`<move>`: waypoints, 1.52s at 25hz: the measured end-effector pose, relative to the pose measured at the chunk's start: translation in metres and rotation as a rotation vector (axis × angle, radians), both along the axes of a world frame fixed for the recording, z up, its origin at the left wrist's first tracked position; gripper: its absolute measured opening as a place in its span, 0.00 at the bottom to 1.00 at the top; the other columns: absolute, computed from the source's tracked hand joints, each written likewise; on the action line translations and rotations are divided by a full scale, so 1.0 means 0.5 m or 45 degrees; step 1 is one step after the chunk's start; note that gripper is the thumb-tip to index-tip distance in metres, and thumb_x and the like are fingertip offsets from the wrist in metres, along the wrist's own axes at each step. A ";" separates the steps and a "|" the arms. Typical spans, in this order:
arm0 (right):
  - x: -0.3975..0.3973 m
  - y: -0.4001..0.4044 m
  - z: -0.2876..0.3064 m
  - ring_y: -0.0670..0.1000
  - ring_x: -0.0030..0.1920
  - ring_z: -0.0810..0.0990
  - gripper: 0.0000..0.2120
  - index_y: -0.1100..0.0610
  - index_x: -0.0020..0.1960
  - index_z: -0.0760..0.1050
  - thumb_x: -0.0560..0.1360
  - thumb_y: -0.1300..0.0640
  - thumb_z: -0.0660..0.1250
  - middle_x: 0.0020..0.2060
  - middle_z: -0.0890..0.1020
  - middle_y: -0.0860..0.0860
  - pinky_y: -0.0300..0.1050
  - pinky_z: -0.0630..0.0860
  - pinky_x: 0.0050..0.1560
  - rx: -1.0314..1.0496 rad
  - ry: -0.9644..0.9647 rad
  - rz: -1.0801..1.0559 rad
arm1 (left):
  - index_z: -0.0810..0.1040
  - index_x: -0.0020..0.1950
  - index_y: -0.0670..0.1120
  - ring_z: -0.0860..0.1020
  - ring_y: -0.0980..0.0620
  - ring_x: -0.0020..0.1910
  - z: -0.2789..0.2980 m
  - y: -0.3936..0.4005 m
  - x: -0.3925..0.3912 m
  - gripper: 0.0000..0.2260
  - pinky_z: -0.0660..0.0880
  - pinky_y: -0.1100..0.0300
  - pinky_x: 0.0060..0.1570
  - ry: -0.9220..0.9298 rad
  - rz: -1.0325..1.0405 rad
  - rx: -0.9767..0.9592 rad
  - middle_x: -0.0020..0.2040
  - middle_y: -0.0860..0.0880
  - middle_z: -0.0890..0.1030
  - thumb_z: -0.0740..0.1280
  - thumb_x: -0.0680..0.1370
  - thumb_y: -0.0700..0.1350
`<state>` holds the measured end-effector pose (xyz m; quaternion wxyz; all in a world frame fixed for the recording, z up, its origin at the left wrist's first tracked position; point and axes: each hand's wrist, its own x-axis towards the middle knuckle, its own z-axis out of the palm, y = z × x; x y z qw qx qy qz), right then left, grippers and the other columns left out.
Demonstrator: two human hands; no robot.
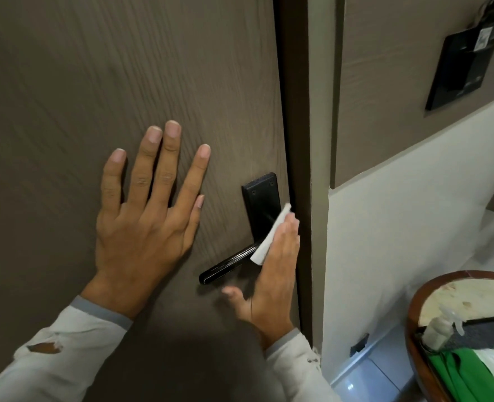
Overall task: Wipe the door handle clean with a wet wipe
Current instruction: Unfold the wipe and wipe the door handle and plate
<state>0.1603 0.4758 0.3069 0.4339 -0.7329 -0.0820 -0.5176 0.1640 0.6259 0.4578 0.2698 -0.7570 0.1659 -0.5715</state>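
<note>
A black lever door handle (225, 265) sticks out leftward from a black backplate (261, 203) on a brown wood-grain door (123, 68). My right hand (277, 265) presses a folded white wet wipe (271, 236) flat against the lower part of the backplate, where the lever joins it. Its fingers are straight and the thumb points left under the lever. My left hand (147, 219) lies flat on the door left of the handle, fingers spread, holding nothing.
The door's edge and frame (315, 140) run down right of the backplate. A black wall panel (466, 62) is mounted at upper right. At lower right a round wooden table (419, 309) carries a spray bottle (440, 329) and a green pack (472, 378).
</note>
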 end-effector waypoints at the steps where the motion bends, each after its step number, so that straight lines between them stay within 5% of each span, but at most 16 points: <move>1: -0.006 0.001 -0.003 0.59 0.85 0.51 0.50 0.55 0.84 0.43 0.76 0.23 0.49 0.85 0.48 0.52 0.58 0.50 0.84 -0.001 -0.018 0.004 | 0.54 0.87 0.48 0.53 0.39 0.83 -0.001 -0.002 -0.001 0.28 0.48 0.40 0.80 -0.002 0.007 0.004 0.84 0.38 0.53 0.56 0.88 0.53; 3: -0.012 -0.004 0.001 0.59 0.84 0.54 0.48 0.57 0.83 0.53 0.76 0.23 0.50 0.83 0.58 0.57 0.59 0.51 0.84 -0.132 -0.033 -0.028 | 0.54 0.87 0.48 0.52 0.39 0.82 0.001 -0.005 -0.001 0.28 0.49 0.40 0.80 0.003 0.010 0.015 0.84 0.38 0.53 0.56 0.89 0.53; 7: -0.019 0.003 0.025 0.59 0.71 0.74 0.40 0.59 0.62 0.76 0.77 0.25 0.50 0.61 0.82 0.60 0.55 0.53 0.83 -0.522 -0.147 -0.060 | 0.55 0.87 0.48 0.52 0.40 0.82 0.005 -0.003 -0.001 0.27 0.50 0.40 0.80 0.006 -0.017 -0.017 0.84 0.39 0.52 0.56 0.89 0.53; 10: -0.043 0.039 0.024 0.58 0.63 0.78 0.37 0.59 0.59 0.77 0.77 0.27 0.52 0.58 0.80 0.57 0.53 0.54 0.83 -0.640 -0.232 0.016 | 0.55 0.87 0.48 0.52 0.40 0.82 0.003 -0.004 -0.004 0.27 0.52 0.40 0.80 0.013 -0.010 -0.028 0.83 0.39 0.52 0.56 0.89 0.53; 14: -0.044 0.041 -0.001 0.56 0.77 0.69 0.36 0.57 0.70 0.75 0.79 0.29 0.56 0.72 0.74 0.56 0.52 0.53 0.84 -0.845 -0.311 -0.059 | 0.55 0.87 0.48 0.52 0.40 0.82 0.005 -0.004 -0.003 0.27 0.52 0.40 0.79 -0.001 0.006 -0.007 0.83 0.38 0.53 0.56 0.89 0.54; 18: -0.017 -0.014 -0.043 0.53 0.84 0.52 0.41 0.55 0.83 0.54 0.80 0.32 0.59 0.81 0.60 0.55 0.51 0.49 0.85 -0.945 -0.402 -0.100 | 0.55 0.87 0.49 0.51 0.40 0.83 0.001 0.000 -0.001 0.27 0.48 0.41 0.81 -0.001 0.007 -0.011 0.84 0.39 0.53 0.56 0.89 0.53; 22: 0.024 -0.090 -0.063 0.55 0.85 0.45 0.46 0.58 0.84 0.43 0.80 0.29 0.52 0.84 0.49 0.59 0.53 0.45 0.85 -0.802 -0.251 -0.253 | 0.56 0.86 0.48 0.54 0.39 0.82 -0.002 -0.004 -0.001 0.28 0.55 0.38 0.79 -0.012 0.008 -0.013 0.83 0.38 0.54 0.57 0.88 0.53; 28: -0.002 0.003 -0.046 0.63 0.84 0.48 0.48 0.59 0.83 0.40 0.79 0.26 0.49 0.80 0.53 0.71 0.54 0.47 0.85 0.131 0.176 0.135 | 0.55 0.87 0.48 0.52 0.39 0.82 -0.001 -0.005 -0.002 0.28 0.56 0.38 0.78 -0.016 0.032 0.000 0.83 0.37 0.54 0.58 0.88 0.53; 33: -0.030 0.030 -0.073 0.57 0.83 0.49 0.47 0.69 0.79 0.50 0.81 0.29 0.47 0.77 0.58 0.71 0.53 0.48 0.84 0.086 0.244 -0.045 | 0.56 0.86 0.48 0.52 0.40 0.82 -0.003 -0.007 -0.003 0.28 0.56 0.38 0.78 0.000 0.031 -0.018 0.83 0.37 0.55 0.58 0.88 0.53; 38: -0.043 -0.001 -0.086 0.53 0.85 0.49 0.41 0.55 0.84 0.42 0.83 0.31 0.49 0.79 0.60 0.66 0.54 0.50 0.84 0.076 0.162 -0.005 | 0.56 0.86 0.48 0.51 0.40 0.82 -0.004 -0.006 -0.003 0.28 0.56 0.38 0.78 -0.013 0.035 -0.023 0.83 0.38 0.53 0.58 0.88 0.53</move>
